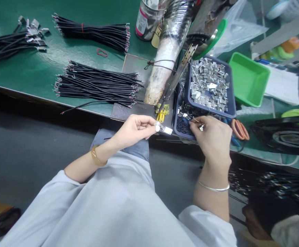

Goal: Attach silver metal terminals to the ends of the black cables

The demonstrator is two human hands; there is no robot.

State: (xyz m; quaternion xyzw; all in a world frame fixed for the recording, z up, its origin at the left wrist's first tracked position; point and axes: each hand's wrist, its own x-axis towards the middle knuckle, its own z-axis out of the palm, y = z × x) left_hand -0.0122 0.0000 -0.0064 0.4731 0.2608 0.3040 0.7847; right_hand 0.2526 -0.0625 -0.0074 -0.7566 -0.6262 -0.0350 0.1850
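Between the thumb and fingers of my left hand (141,127) is a small silver metal connector (167,130), held just below the yellow clip-like piece (161,116) at the bench edge. My right hand (212,133) is closed in a pinch over the near corner of a dark blue tray (184,136) of small dark pieces. A bit of shiny metal shows at its fingertips, too small to name. Behind that hand, a second blue tray (233,103) is full of silver metal shells (209,85).
Bundles of black cables (98,84) lie on the green bench (46,65). A wrapped pipe-like post (162,61) slants over the bench beside a tin can (149,20). Orange-handled scissors (240,129) and a green tray (249,77) are at the right.
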